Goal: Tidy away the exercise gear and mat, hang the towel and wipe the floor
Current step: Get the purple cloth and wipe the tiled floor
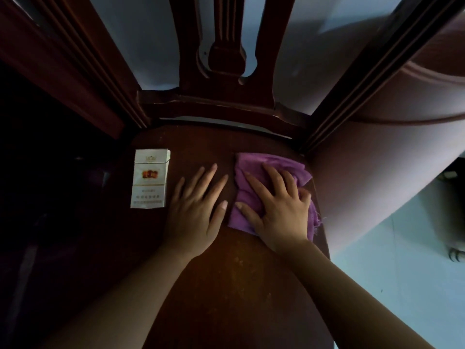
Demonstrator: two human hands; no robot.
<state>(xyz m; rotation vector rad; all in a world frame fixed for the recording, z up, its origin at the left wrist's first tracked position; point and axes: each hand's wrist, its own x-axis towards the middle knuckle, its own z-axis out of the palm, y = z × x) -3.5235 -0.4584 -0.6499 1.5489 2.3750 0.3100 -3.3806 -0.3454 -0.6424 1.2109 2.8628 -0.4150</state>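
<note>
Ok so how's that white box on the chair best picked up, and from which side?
Pinch the box across its two long edges, coming from above with the left hand. It lies flat on the chair seat, so only the edges offer a hold, and that hand rests beside it.

Cloth (pixel 254 163): purple and thin, with frayed threads at its near right corner.
Pose: lying flat but creased and bunched, a rough square.
Place: on the right side of the dark wooden chair seat (pixel 226 273), close to its right edge.
Contact: the right hand (pixel 279 207) presses on it, fingers spread, covering its middle.
</note>
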